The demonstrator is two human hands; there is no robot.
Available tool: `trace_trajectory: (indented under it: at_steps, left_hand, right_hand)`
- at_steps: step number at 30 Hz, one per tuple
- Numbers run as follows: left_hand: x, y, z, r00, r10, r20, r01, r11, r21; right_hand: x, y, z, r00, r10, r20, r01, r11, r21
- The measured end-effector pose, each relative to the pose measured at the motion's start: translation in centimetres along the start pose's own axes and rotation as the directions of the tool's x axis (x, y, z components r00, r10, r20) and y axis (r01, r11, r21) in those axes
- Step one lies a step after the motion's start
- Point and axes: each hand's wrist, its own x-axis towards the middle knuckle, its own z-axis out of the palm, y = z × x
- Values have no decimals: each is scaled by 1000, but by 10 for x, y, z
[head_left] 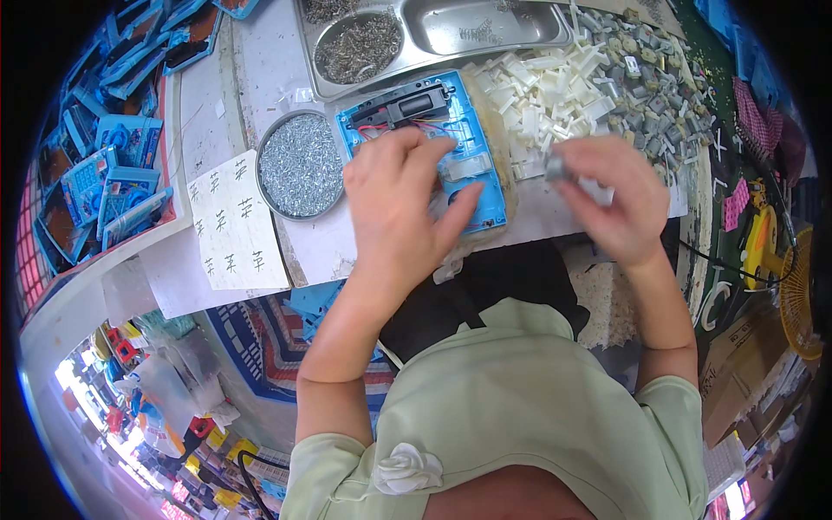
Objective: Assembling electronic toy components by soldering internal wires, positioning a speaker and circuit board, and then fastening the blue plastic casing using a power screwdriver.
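Note:
A blue plastic casing point(488, 195) lies open side up on the table in front of me. Inside it are a black part point(407, 107), thin red wires and a clear plastic piece point(466, 167). My left hand point(394, 186) rests over the casing's left side and holds it, thumb spread over the lower part; some fingertips are hidden. To the right of the casing, my right hand point(620, 195) pinches a small grey motor-like part point(555, 166) between thumb and fingers. Motion blurs that hand and the part.
A round tray of small screws point(302, 165) stands at left beside a handwritten paper sheet point(232, 227). White plastic parts point(550, 91) and grey motors point(663, 95) are heaped at right. Behind is a metal tray point(416, 65) with springs. Blue casings point(130, 173) fill the far left.

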Motion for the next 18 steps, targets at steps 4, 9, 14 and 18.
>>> trace_trajectory:
  at_steps: [4, 9, 14, 18]
  left_hand:
    - [-2, -11, 11, 976, 188, 108, -202, 969, 143]
    - [-22, -21, -12, 968, 223, 117, -217, 974, -66]
    - [-23, -36, -28, 987, 117, -109, -126, 989, -79]
    - [-22, -48, -28, 975, 80, -207, -95, 994, -60]
  right_hand:
    - [14, 14, 22, 959, 274, -69, -264, 955, 135]
    - [30, 17, 54, 948, 317, 14, -317, 948, 27]
    - [38, 17, 63, 973, 225, 52, -217, 969, -122]
    - [37, 11, 66, 948, 289, 136, -272, 953, -130]
